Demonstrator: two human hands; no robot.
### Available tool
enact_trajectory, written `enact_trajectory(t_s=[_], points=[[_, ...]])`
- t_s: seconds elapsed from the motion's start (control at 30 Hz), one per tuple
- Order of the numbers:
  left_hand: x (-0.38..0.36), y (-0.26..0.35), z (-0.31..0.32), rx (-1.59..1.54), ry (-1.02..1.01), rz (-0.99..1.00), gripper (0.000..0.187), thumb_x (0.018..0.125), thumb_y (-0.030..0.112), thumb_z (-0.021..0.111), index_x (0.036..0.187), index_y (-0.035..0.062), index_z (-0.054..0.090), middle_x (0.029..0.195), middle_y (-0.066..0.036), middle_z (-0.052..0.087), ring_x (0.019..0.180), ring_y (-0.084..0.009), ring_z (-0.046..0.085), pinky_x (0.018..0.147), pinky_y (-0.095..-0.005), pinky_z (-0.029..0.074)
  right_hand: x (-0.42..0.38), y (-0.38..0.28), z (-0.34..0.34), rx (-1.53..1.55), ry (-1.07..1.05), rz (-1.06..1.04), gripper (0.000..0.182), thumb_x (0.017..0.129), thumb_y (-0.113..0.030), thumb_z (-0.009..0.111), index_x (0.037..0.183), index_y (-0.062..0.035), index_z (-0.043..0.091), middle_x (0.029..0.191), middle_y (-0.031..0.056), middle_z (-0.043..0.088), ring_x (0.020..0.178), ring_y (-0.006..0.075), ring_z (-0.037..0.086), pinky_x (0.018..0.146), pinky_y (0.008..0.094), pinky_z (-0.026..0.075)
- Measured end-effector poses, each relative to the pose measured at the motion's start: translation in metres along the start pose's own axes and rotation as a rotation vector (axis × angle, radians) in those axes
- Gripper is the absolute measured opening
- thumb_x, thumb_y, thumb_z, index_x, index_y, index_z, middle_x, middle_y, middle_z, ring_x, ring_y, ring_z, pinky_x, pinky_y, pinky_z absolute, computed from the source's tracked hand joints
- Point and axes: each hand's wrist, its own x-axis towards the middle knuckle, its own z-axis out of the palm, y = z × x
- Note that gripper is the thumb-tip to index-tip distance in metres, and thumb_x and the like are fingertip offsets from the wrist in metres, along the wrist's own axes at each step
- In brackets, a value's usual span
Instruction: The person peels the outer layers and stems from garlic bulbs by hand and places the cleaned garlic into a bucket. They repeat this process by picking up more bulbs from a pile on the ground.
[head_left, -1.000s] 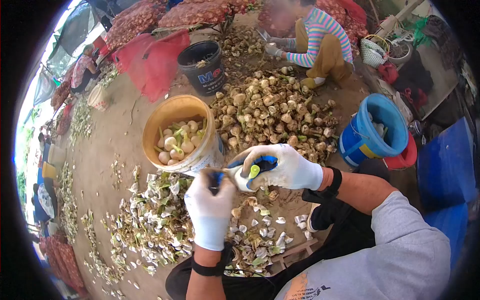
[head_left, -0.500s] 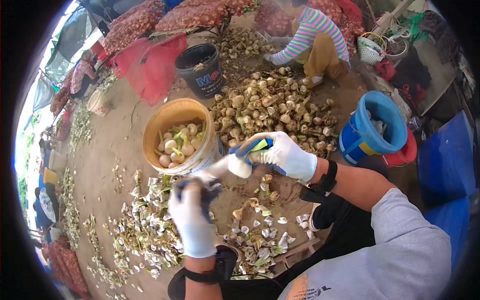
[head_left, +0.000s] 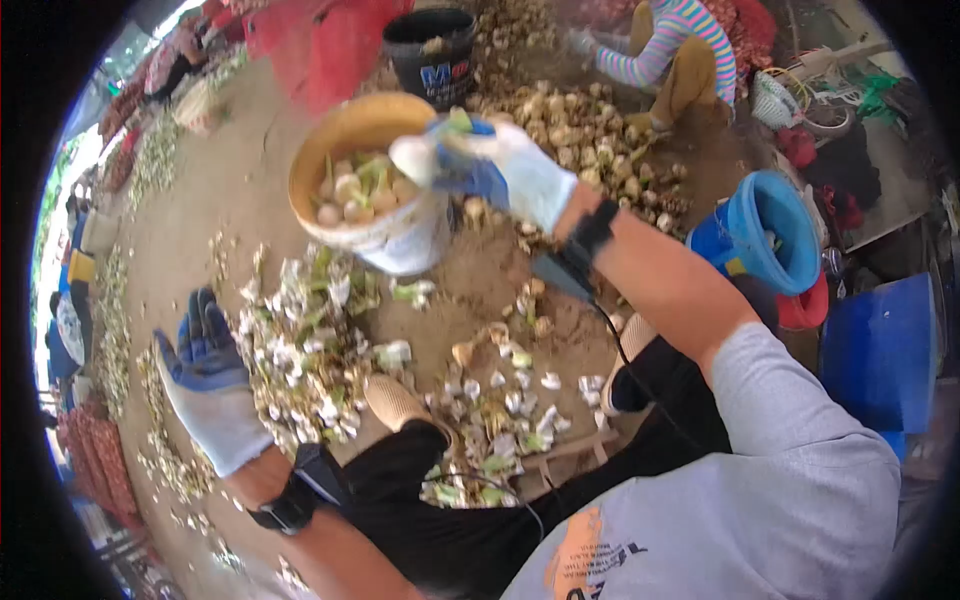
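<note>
Bulb (head_left: pixel 412 160) now up by the yellow bucket (head_left: pixel 398 240), grasped in right hand (head_left: pixel 520 178); left hand (head_left: pixel 212 385) has parted from it, fingers spread, over the peelings side. Peeling of this one looks done; release unseen.

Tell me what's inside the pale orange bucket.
Pale bulbs lie inside the orange bucket, some with green stems. The top ones cover whatever is beneath, so the bottom can't be seen. The right hand, holding a white bulb, hides part of the right rim.
</note>
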Motion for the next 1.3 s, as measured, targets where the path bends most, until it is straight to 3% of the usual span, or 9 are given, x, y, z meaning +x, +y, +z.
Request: enact_trajectory(t_s=[0.13,0.2,0.3,0.57,0.8,0.9,0.97,1.13,1.3], points=[[-0.029,-0.015,0.031,0.198,-0.098,0.116,0.044,0.114,0.024,0.042,0.145,-0.004,0.055,0.147,-0.022,0.06,0.134,-0.0285,0.061,0.111,-0.0383,0.053,0.006,0.057,-0.008,-0.54,0.169,-0.029,0.029,0.099,-0.021,0.071,0.116,0.0013,0.073,0.111,0.0101,0.074,0.092,0.0164,0.071,0.083,0.0373,0.06],[-0.039,-0.018,0.028,0.188,-0.228,0.063,0.044,0.114,0.023,0.042,0.149,-0.0014,0.053,0.149,-0.016,0.06,0.133,-0.0257,0.061,0.111,-0.0364,0.051,-0.025,0.095,-0.005,-1.083,0.185,0.23,0.035,0.091,-0.027,0.075,0.112,0.0004,0.075,0.098,0.0188,0.077,0.091,0.0278,0.074,0.086,0.0389,0.059],[-0.036,-0.017,0.021,0.134,-0.528,-0.099,0.045,0.113,0.024,0.043,0.149,-0.0012,0.052,0.147,-0.016,0.061,0.131,-0.0247,0.061,0.111,-0.036,0.05,-0.048,0.203,-0.033,-1.387,-0.095,0.315,0.035,0.092,-0.031,0.07,0.117,-0.0077,0.073,0.12,0.0209,0.073,0.11,0.0366,0.071,0.098,0.0426,0.056],[-0.062,-0.042,0.072,0.493,-0.062,0.033,0.046,0.108,0.028,0.056,0.139,-0.0054,0.06,0.116,-0.015,0.074,0.098,-0.0246,0.073,0.083,-0.0339,0.059,-0.085,0.363,-0.01,-1.987,-0.813,0.366,0.048,0.087,-0.018,0.078,0.132,-0.0088,0.065,0.129,0.0158,0.065,0.113,0.0334,0.068,0.088,0.0447,0.057],[-0.088,-0.076,0.114,0.962,-0.322,-0.133,0.025,0.103,0.015,0.065,0.118,-0.005,0.069,0.096,-0.01,0.075,0.082,-0.0147,0.071,0.074,-0.0284,0.058,-0.058,0.263,-0.054,-1.008,-0.089,0.446,0.072,0.082,-0.044,0.084,0.134,0.002,0.063,0.122,0.0232,0.073,0.11,0.0373,0.071,0.098,0.0416,0.055],[-0.099,-0.107,0.118,1.093,-0.603,-0.164,0.022,0.101,0.015,0.067,0.113,-0.0043,0.07,0.091,-0.008,0.074,0.082,-0.0127,0.069,0.074,-0.0288,0.055,-0.044,0.157,-0.054,-0.32,0.185,0.475,0.032,0.096,-0.026,0.078,0.117,-0.003,0.071,0.104,0.0047,0.074,0.093,0.0185,0.071,0.079,0.0362,0.06],[-0.108,-0.129,0.121,1.237,-0.772,-0.033,0.021,0.1,0.012,0.069,0.113,-0.0033,0.072,0.091,-0.004,0.072,0.083,-0.009,0.063,0.077,-0.0275,0.053,-0.049,0.083,-0.044,0.03,0.158,0.376,0.029,0.099,-0.025,0.076,0.119,-0.0052,0.07,0.11,0.005,0.074,0.099,0.0177,0.071,0.086,0.0408,0.062],[-0.132,-0.17,0.139,1.31,-0.986,0.331,0.022,0.089,0.01,0.077,0.107,-0.0011,0.071,0.101,-0.019,0.072,0.095,-0.0333,0.071,0.086,-0.0384,0.054,-0.097,-0.026,-0.005,0.089,0.074,0.218,0.035,0.101,-0.025,0.072,0.128,-0.0037,0.065,0.119,0.0067,0.072,0.109,0.0201,0.071,0.096,0.0439,0.062],[-0.137,-0.194,0.149,1.409,-0.913,0.616,0.022,0.082,0.01,0.082,0.094,0.0003,0.067,0.091,-0.016,0.065,0.086,-0.0382,0.063,0.078,-0.0438,0.052,-0.133,-0.039,-0.011,-0.234,-0.025,0.019,0.056,0.092,-0.018,0.083,0.141,-0.0012,0.059,0.125,0.0065,0.07,0.117,0.0141,0.064,0.108,0.0322,0.05]])
